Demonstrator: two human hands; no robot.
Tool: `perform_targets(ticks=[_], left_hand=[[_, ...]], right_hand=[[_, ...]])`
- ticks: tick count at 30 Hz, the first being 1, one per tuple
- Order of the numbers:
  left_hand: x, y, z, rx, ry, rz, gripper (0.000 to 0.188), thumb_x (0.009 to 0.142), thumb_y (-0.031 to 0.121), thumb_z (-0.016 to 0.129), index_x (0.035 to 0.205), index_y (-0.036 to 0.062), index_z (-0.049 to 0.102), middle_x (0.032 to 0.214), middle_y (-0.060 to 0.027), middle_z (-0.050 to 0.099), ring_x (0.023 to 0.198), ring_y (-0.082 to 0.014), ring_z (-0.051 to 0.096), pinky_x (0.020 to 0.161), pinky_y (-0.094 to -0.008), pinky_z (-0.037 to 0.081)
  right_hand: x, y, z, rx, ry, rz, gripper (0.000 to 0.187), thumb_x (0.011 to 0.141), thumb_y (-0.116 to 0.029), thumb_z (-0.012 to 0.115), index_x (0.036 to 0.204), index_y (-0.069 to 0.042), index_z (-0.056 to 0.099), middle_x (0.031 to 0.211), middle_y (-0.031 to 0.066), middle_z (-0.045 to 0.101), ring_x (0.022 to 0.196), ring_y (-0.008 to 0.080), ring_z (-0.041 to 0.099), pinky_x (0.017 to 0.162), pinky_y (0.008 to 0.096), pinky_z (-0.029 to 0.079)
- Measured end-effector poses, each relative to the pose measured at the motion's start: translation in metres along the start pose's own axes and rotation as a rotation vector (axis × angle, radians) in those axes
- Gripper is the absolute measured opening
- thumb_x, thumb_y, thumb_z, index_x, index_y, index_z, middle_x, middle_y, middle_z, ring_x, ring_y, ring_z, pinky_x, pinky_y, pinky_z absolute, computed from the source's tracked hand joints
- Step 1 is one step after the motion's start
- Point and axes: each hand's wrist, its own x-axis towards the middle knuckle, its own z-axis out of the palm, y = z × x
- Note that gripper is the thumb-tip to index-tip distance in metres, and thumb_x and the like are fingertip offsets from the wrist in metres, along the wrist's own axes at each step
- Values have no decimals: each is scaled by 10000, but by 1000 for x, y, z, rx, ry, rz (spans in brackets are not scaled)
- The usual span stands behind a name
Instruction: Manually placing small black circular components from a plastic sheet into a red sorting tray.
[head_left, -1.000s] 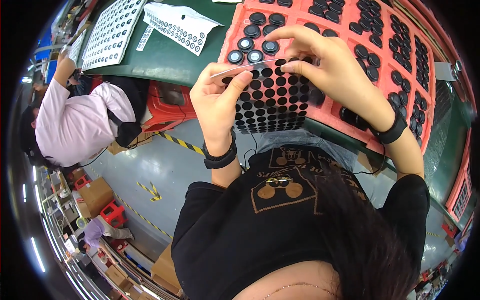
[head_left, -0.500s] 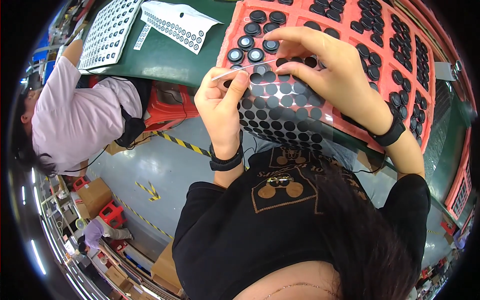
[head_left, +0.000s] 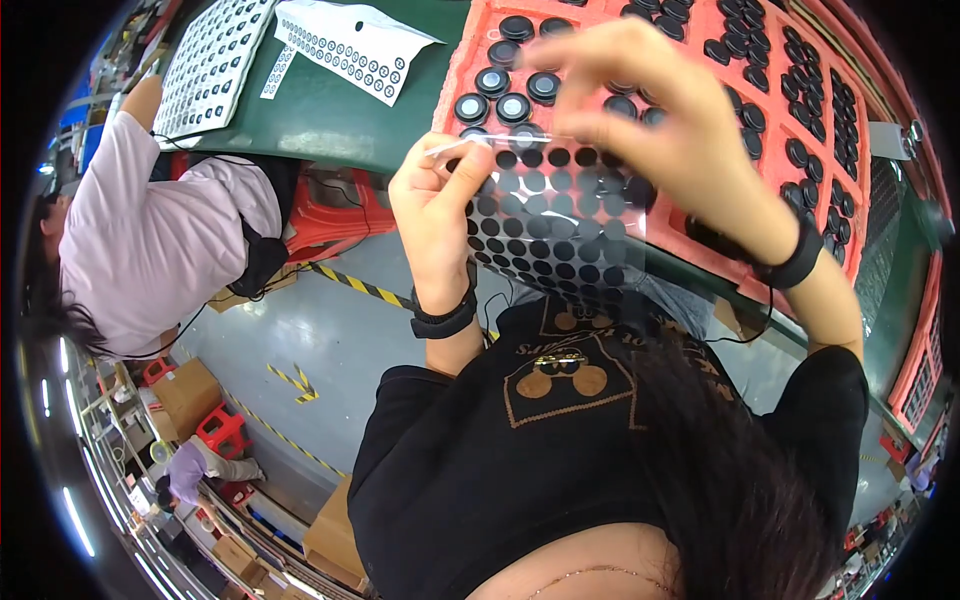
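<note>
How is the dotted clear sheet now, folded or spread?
Spread, though curving: the clear sheet hangs from the left hand, rows of black dots showing.

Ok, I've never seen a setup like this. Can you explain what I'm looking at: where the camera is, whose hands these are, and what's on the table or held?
There is no machine here: these are a person's two bare hands. The view comes from a fisheye camera on their head, looking down, so straight edges bend near the rim. The left hand pinches the upper left edge of a clear sheet of black dots. The right hand is above the pink tray, too blurred to tell whether it holds anything. The tray bears round black pieces. Left of it on the green table lie a paper and a white sheet, both with printed rows.
</note>
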Motion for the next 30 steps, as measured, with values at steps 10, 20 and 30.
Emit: perform_targets(ticks=[10,20,30], left_hand=[[-3,-12,-4,37,-308,-68,68,745,20,576,777,-6,521,695,-35,565,614,-62,522,536,-165,401],[1,-12,-9,78,-355,-88,81,747,33,582,775,-7,517,702,-40,571,622,-75,536,542,-173,413],[1,-10,-8,67,-372,-88,84,743,17,582,766,-3,504,718,-51,581,634,-77,543,544,-178,416]], right_hand=[[27,84,13,612,-370,734,548,694,52,575,1193,3,355,717,49,586,666,91,545,610,195,431],[23,104,21,675,-360,286,555,688,77,557,1197,32,338,716,62,591,685,120,567,664,219,449],[19,114,25,738,-360,81,557,693,82,548,1204,35,329,704,55,582,701,116,564,684,219,444]])
